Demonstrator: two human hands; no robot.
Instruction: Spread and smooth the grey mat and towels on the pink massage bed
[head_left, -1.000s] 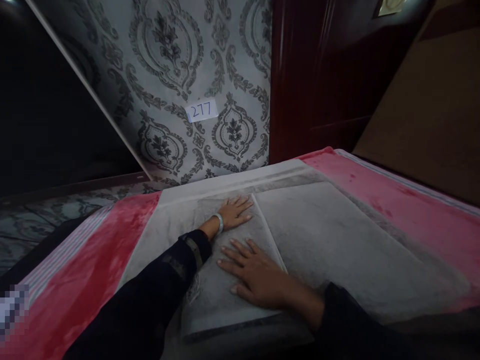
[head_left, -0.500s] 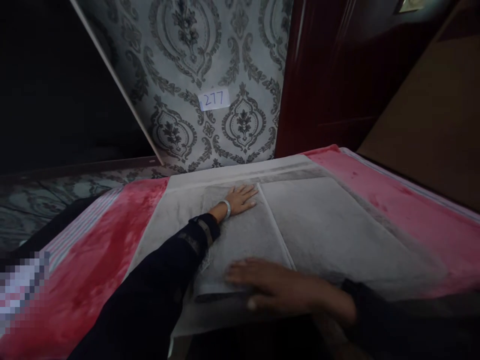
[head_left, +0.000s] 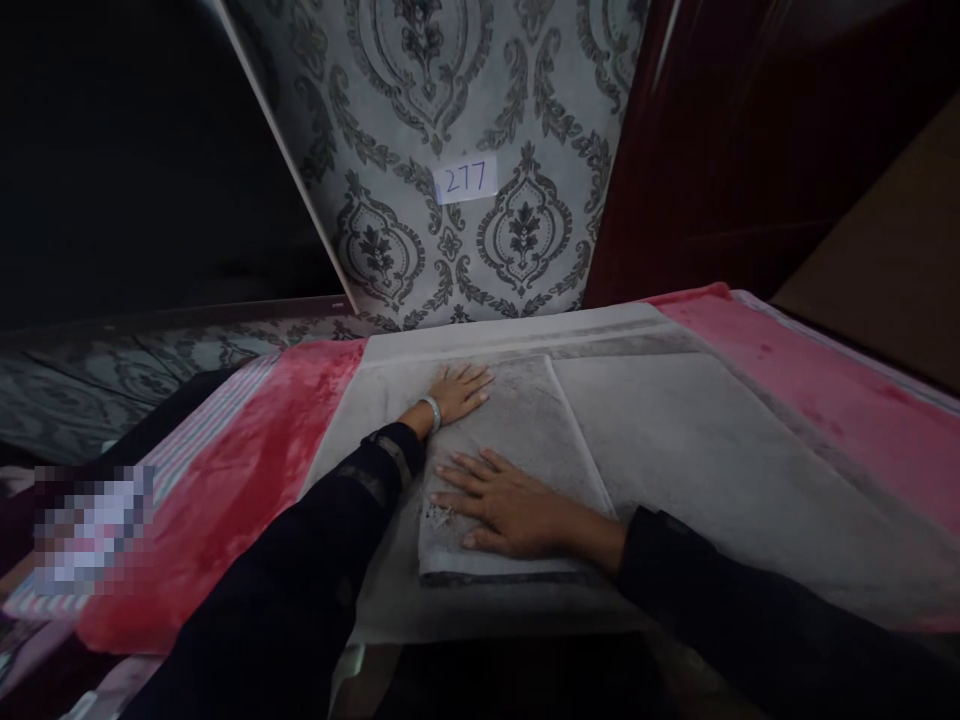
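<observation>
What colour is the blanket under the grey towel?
Pink-red blanket, with a striped edge, seen in the head view.

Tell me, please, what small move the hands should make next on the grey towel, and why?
Probably slide both palms outward to smooth the fold. The left hand and right hand lie flat, fingers spread, on the folded flap of the grey towel, which lies on the red blanket. The flap's near edge looks slightly uneven, so pressing it flat seems sensible before any further fold.

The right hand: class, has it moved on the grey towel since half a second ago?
Yes. The right hand has slid away from the folded towel's near edge, up onto its top, toward the left hand.
</observation>
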